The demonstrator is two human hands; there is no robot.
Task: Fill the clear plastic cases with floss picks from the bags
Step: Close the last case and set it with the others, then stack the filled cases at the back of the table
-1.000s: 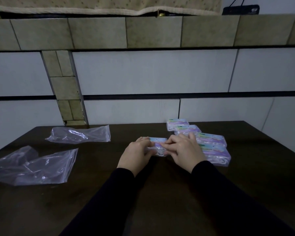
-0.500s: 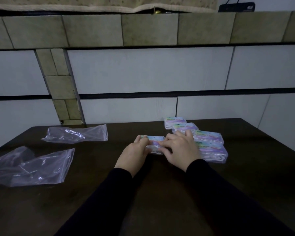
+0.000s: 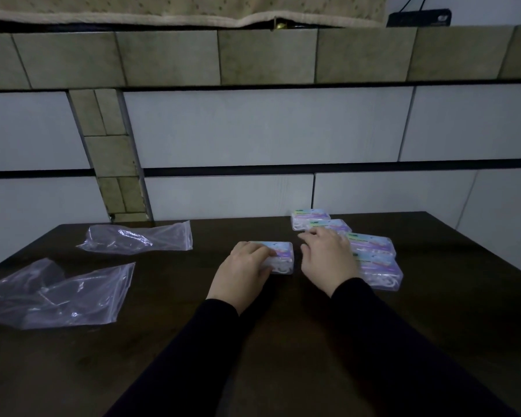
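A clear plastic case (image 3: 282, 255) with a pastel label and floss picks inside lies flat at the table's middle. My left hand (image 3: 244, 270) rests on its left half, fingers laid over the lid. My right hand (image 3: 328, 260) is just to the right of the case, apart from it, fingers loosely spread above the table. Behind and right of that hand, several filled cases (image 3: 373, 257) lie in an overlapping row toward the wall. Two clear plastic bags, one far (image 3: 139, 239) and one near (image 3: 57, 293), lie crumpled on the left.
The dark wooden table (image 3: 449, 311) ends at a tiled wall behind and drops off at its right edge. Black sleeves cover both forearms in the foreground.
My right hand has let go of the middle case and moved right, toward the row of cases. My left hand stays on the case.
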